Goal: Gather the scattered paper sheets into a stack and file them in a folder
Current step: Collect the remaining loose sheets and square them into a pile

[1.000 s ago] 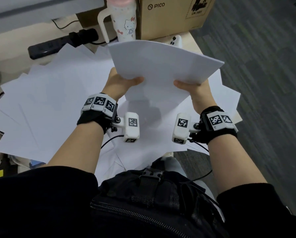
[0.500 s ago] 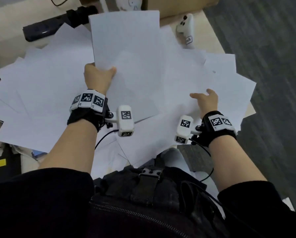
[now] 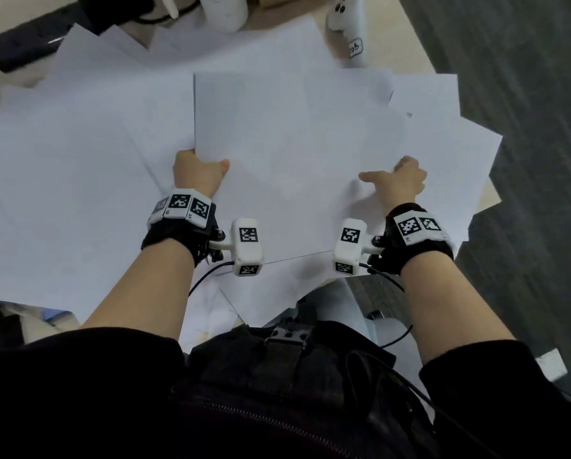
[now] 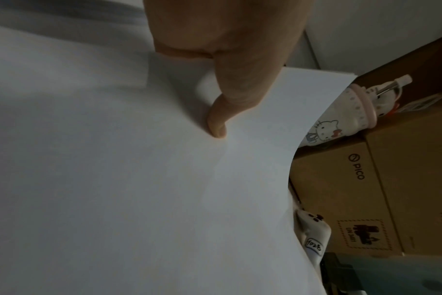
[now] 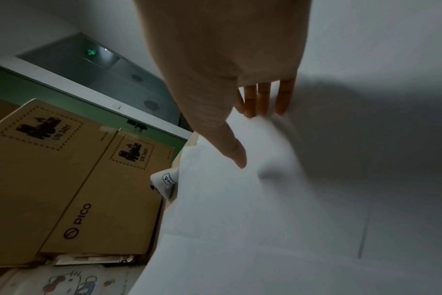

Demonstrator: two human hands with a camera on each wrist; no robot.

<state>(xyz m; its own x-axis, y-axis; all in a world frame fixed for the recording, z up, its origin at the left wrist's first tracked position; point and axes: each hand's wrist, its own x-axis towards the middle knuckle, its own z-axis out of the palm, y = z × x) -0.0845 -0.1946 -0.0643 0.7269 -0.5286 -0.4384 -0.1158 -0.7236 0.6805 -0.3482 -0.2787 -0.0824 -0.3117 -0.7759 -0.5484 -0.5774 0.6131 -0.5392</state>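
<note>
Left hand (image 3: 199, 172) pinched the stack (image 3: 277, 134), mid-frame; right hand (image 3: 400, 182) lay spread on loose sheets (image 3: 443, 154) — best drag one under the stack, edges squared. No folder seen.

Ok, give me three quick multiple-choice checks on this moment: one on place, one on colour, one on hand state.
1. Where is the white handheld controller?
A. far edge of the desk
B. on the floor
C. in the left hand

2. What colour are the scattered paper sheets?
A. yellow
B. white
C. blue

3. What is the left hand doing?
A. hanging idle
B. gripping a white sheet's edge
C. holding a folder

Key: 1 A, it lies beyond the papers. 2 B, all show plain white. 3 B, the thumb presses on top of the sheet.
</note>
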